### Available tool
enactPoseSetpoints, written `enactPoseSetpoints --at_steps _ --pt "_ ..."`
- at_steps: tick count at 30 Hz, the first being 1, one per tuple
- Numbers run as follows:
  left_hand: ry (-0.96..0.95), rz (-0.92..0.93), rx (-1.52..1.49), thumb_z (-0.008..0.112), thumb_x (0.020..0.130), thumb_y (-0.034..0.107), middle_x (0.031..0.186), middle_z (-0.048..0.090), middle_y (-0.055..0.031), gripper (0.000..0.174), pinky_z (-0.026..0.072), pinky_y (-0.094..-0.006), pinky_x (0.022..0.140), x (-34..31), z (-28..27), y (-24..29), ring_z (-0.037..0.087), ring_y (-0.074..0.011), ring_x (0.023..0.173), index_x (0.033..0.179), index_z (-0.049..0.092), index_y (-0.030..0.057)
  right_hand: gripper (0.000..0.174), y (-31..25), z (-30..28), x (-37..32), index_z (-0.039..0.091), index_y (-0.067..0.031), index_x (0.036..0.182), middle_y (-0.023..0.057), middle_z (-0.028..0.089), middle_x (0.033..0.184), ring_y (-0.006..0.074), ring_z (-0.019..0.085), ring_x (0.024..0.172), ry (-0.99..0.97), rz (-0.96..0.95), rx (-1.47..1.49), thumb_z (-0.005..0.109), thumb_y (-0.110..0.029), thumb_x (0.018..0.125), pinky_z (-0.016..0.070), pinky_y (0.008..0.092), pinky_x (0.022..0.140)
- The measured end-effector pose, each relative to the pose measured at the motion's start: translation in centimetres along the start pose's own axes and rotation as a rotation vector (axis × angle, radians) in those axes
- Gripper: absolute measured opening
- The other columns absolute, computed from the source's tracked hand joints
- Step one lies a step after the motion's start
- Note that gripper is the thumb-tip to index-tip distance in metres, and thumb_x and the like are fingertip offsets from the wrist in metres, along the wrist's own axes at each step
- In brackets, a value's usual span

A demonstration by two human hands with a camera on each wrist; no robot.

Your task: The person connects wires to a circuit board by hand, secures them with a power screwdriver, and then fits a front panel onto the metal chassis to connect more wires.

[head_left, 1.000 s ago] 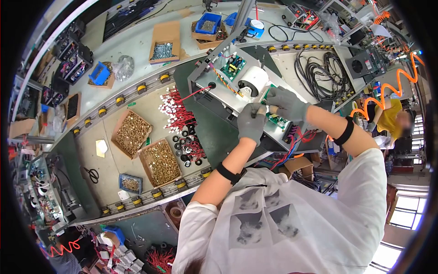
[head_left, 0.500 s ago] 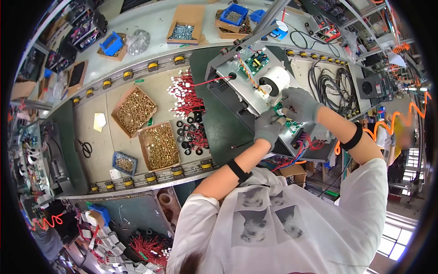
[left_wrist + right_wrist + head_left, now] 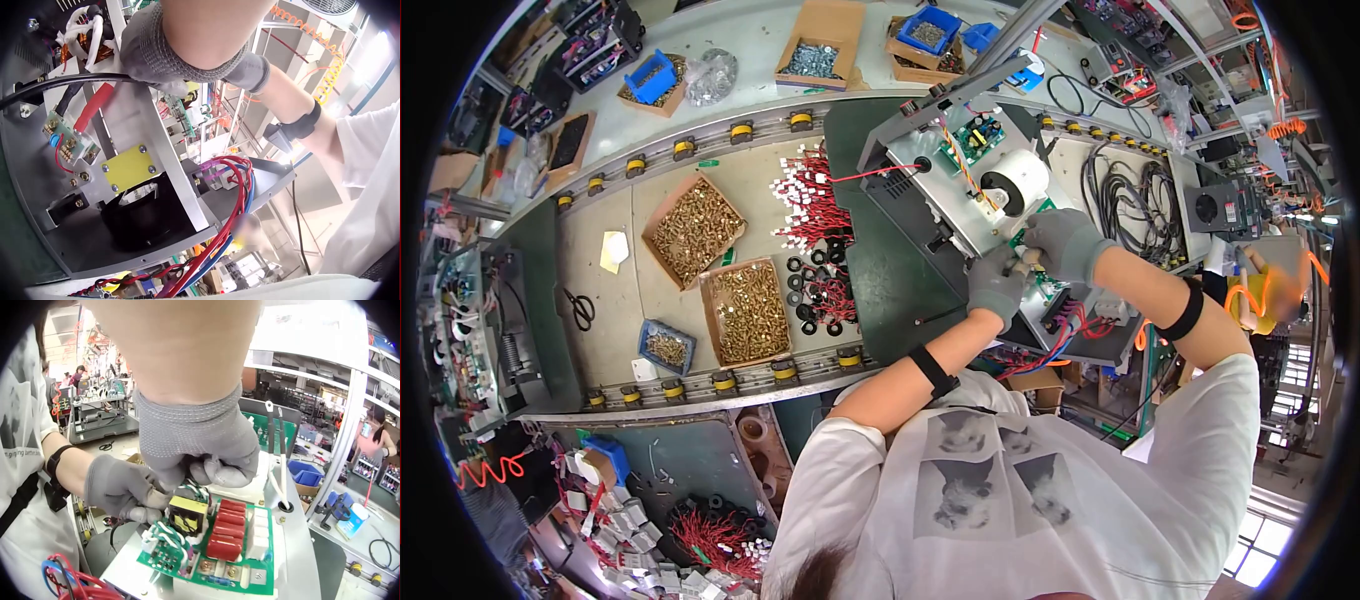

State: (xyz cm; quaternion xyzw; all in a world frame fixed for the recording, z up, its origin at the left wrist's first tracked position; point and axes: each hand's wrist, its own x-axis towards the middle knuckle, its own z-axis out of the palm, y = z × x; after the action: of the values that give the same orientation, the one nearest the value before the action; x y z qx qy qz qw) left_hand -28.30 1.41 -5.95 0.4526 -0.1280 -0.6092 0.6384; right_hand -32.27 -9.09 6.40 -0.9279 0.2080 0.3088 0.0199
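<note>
A grey power unit with an open metal chassis point(image 3: 960, 215) lies tilted on a dark green mat point(image 3: 890, 290). A green circuit board point(image 3: 265, 575) on it carries a yellow transformer point(image 3: 187, 515), red capacitors point(image 3: 228, 534) and thin white wires point(image 3: 175, 534). Both hands wear grey gloves and meet over the board's edge. My left hand point(image 3: 997, 285) has its fingertips bent together beside the transformer. My right hand point(image 3: 1065, 245) curls its fingers at the wires' upper ends, close to the left fingertips. I cannot tell exactly which wire the fingers pinch.
Two cardboard boxes of brass fasteners point(image 3: 745, 312) stand left of the unit. Red wires with white connectors point(image 3: 805, 200) and black rings point(image 3: 805, 290) lie between. Scissors point(image 3: 580, 310) rest farther left. Roller rails point(image 3: 725, 380) border the bench. A black cable coil point(image 3: 1135, 205) lies right.
The head view has turned, so the bench and unit appear farther right. Both hands stay together at the board, with small shifts of the fingers.
</note>
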Motion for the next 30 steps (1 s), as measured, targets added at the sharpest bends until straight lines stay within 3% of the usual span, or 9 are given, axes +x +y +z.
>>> enactPoseSetpoints --at_steps 10,17,19,20,22,24,26,28,30 --pt "0.049 0.291 0.618 0.06 0.079 0.003 0.074 0.062 -0.0094 0.013 0.0489 -0.0284 0.059 -0.1 -0.9 0.7 0.061 -0.0146 0.063 0.092 0.059 0.0006 0.019 -1.8 -0.9 1.9 0.068 -0.0098 0.078 0.0078 0.063 0.08 0.027 0.064 0.076 -0.147 0.102 -0.06 0.069 -0.026 0.067 0.0499 0.0373 0.066" --pt "-0.355 0.225 0.674 0.061 0.076 0.002 0.084 0.068 -0.0065 0.03 0.05 -0.0288 0.068 1.0 -5.0 1.5 0.063 -0.014 0.075 0.106 0.061 0.0006 0.024 -0.7 -1.2 0.9 0.067 -0.0153 0.098 0.0083 0.064 0.085 0.0274 0.063 0.081 -0.259 0.157 0.018 0.063 -0.025 0.076 0.0494 0.0376 0.068" --pt "-0.164 -0.135 0.526 0.059 0.08 0.005 0.089 0.069 -0.0054 0.028 0.0498 -0.0281 0.068 -0.4 -6.2 2.9 0.063 -0.015 0.079 0.107 0.065 0.0065 0.025 -0.6 -2.1 -1.5 0.065 -0.0141 0.1 0.0082 0.062 0.093 0.0286 0.061 0.089 0.067 0.134 0.166 0.061 -0.024 0.077 0.0489 0.0383 0.075" --pt "-0.086 0.215 0.875 0.052 0.088 0.019 0.089 0.068 -0.0066 0.028 0.0497 -0.0287 0.068 -0.7 -7.8 1.9 0.063 -0.0161 0.078 0.11 0.063 0.0051 0.027 -0.8 -2.0 -2.9 0.064 -0.0189 0.105 0.0067 0.06 0.098 0.0258 0.061 0.087 0.221 0.152 0.144 0.062 -0.028 0.08 0.0488 0.0368 0.07" --pt "-0.054 0.446 1.291 0.042 0.093 0.034 0.09 0.068 -0.0087 0.04 0.0494 -0.0302 0.071 -1.9 -10.1 0.8 0.062 -0.0185 0.078 0.111 0.06 0.0038 0.029 -2.8 -3.2 -6.8 0.062 -0.0185 0.107 0.0072 0.06 0.095 0.0257 0.061 0.084 0.286 0.177 0.141 0.063 -0.029 0.079 0.0485 0.0377 0.07" --pt "-0.489 0.074 0.629 0.036 0.093 0.042 0.093 0.066 -0.0137 0.046 0.0485 -0.0336 0.074 -2.7 -14.5 -5.6 0.061 -0.0266 0.078 0.112 0.057 0.0056 0.033 -5.6 -2.7 -9.4 0.06 -0.0181 0.11 0.0081 0.059 0.092 0.0263 0.06 0.081 0.314 0.208 0.209 0.064 -0.029 0.079 0.0478 0.0389 0.068" --pt "-0.608 -0.472 0.656 0.039 0.092 0.039 0.086 0.061 -0.0185 0.041 0.0457 -0.0383 0.078 -5.2 -13.9 0.6 0.056 -0.0398 0.081 0.113 0.056 0.0079 0.033 -8.1 -0.2 -9.6 0.058 -0.0175 0.111 0.0075 0.058 0.092 0.0263 0.059 0.085 0.313 0.177 0.298 0.063 -0.026 0.079 0.0472 0.0386 0.069" --pt "-0.553 0.054 1.074 0.039 0.092 0.039 0.084 0.061 -0.0216 0.042 0.0463 -0.0407 0.076 -7.5 -15.5 1.8 0.057 -0.0395 0.082 0.11 0.055 0.0048 0.034 -10.5 3.6 -8.0 0.058 -0.0163 0.111 0.0055 0.058 0.094 0.0251 0.056 0.094 0.43 0.086 0.306 0.063 -0.023 0.078 0.0462 0.0377 0.076" --pt "-0.413 0.107 1.239 0.039 0.092 0.037 0.084 0.061 -0.0228 0.037 0.0461 -0.0443 0.075 -10.7 -16.0 5.2 0.058 -0.0398 0.082 0.103 0.055 0.0047 0.038 -13.3 5.4 -5.4 0.058 -0.0146 0.112 0.0045 0.057 0.1 0.0238 0.054 0.098 0.598 -0.063 0.241 0.062 -0.025 0.075 0.0438 0.0375 0.083"
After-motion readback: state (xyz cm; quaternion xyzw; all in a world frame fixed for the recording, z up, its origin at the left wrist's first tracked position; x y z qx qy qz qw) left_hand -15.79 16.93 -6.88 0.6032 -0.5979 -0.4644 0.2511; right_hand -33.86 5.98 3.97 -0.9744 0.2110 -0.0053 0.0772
